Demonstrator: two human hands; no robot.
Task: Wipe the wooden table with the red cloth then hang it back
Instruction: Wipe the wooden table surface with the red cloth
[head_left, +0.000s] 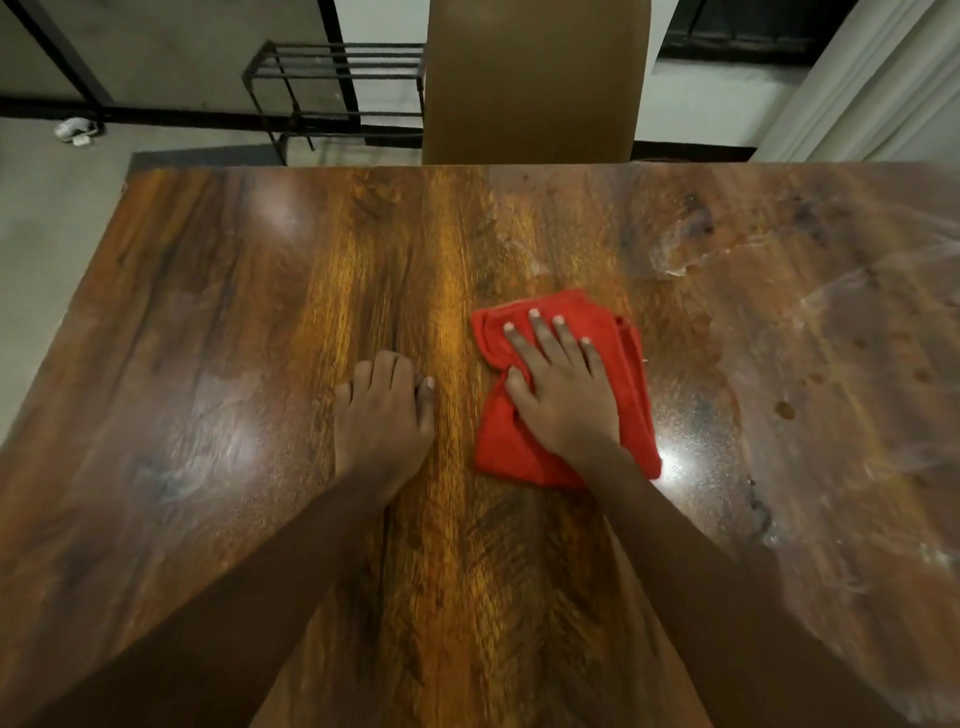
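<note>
The red cloth lies bunched on the glossy wooden table, a little right of the middle. My right hand presses flat on top of the cloth with fingers spread, thumb tucked into a fold at its left side. My left hand rests on the bare wood just left of the cloth, knuckles bent and fingers curled under, holding nothing. Wet streaks and smears show on the right part of the tabletop.
A brown chair back stands against the far edge of the table. Behind it to the left is a dark metal rack on the grey floor. A pale curtain hangs at the far right. The table's left edge drops to the floor.
</note>
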